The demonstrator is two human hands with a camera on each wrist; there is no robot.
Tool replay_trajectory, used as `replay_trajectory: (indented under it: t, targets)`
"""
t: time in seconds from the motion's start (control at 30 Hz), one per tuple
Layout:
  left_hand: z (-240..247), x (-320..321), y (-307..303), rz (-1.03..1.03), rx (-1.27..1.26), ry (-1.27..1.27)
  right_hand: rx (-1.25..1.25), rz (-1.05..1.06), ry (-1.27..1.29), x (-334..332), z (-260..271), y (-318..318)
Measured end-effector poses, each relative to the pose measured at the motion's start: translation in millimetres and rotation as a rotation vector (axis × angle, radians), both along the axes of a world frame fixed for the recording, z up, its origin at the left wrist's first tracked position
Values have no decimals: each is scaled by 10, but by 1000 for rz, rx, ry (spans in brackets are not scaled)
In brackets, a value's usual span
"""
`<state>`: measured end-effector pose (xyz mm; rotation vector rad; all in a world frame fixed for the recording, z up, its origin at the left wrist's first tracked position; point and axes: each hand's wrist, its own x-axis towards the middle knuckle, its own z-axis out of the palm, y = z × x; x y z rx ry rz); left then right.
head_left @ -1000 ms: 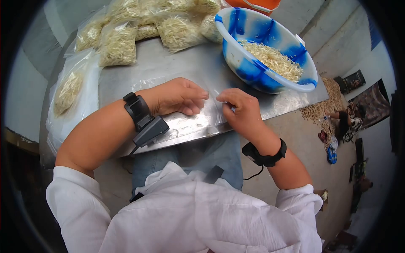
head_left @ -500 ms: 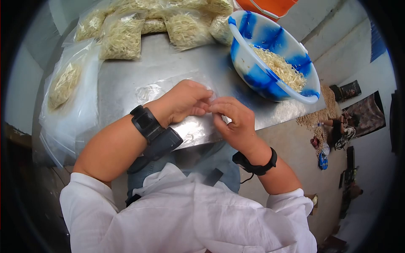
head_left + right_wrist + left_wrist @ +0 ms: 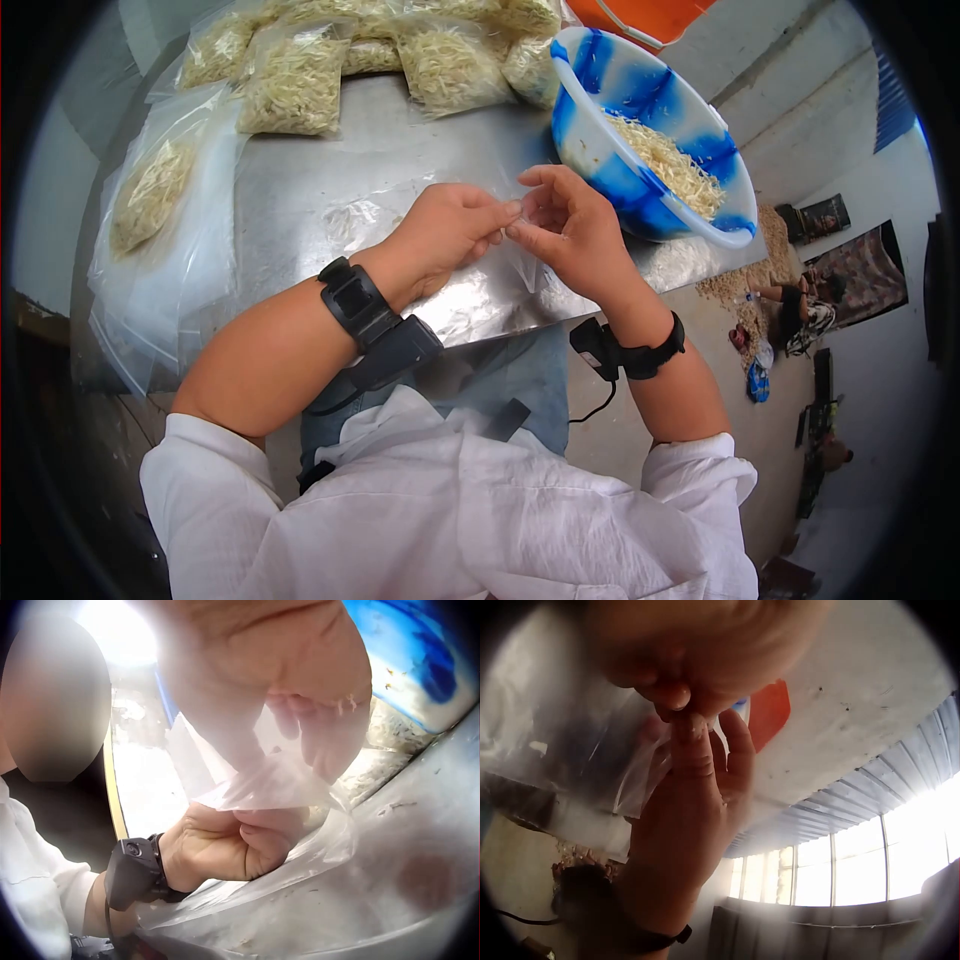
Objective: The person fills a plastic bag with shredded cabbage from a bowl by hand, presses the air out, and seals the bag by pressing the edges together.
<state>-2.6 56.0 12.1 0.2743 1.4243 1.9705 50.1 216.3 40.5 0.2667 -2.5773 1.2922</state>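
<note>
Thin clear plastic, a bag (image 3: 270,784), spreads between the two hands in the right wrist view. My left hand (image 3: 445,235) pinches its edge between thumb and fingers. My right hand (image 3: 575,230) holds the edge beside it, thumb against the plastic and the other fingers curved apart from it. The fingertips of both hands are close together over the metal table (image 3: 300,200). In the head view the bag is hard to make out against the shiny metal. A blue and white basin (image 3: 600,165) with pale shreds (image 3: 670,165) stands just beyond my right hand.
Filled bags (image 3: 295,85) of pale shreds line the table's far side. At the left, one filled bag (image 3: 152,200) lies on a stack of flat clear bags (image 3: 190,290). An orange bucket (image 3: 655,15) is behind the basin. Another person (image 3: 795,305) is at the far right.
The hands have moved slightly away from the body. The right hand's fingers have spread and lifted from the thumb, after coming together with the left fingertips half a second ago.
</note>
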Motion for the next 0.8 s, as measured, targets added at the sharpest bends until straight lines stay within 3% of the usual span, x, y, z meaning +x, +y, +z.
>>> replay_trajectory:
  t: [0.13,0.2,0.27,0.33,0.37,0.43,0.47,0.53,0.57,0.67,0.73,0.8]
  targets:
    - [-23,17,16,70,-19,59,-153,-100,-38,-124,-57,172]
    - [-78,15,11,148,2,148,179,-289,-4,-164,-41,281]
    - [-104,-10,-11,139,-14,167,275,-278,17,-151,-24,294]
    - [-106,-19,-5,127,-32,186,682,-209,178,-104,-29,266]
    - [-78,-5,-7,146,-35,170,682,-213,176,-89,4,230]
    - [-19,23,-1,158,-38,157,869,-32,560,-59,119,125]
    - [12,36,-1,166,-27,138,871,-40,558,-68,155,73]
    - [-5,36,6,164,-15,122,766,354,724,-126,212,8]
    - [-40,16,1,140,10,124,731,464,557,-167,204,43]
    - [-59,-24,-8,111,19,115,666,466,331,-214,254,88]
    - [-43,-25,-19,112,4,103,673,423,281,-255,302,91]
    - [-36,-23,-32,108,-18,100,644,318,-2,-284,334,55]
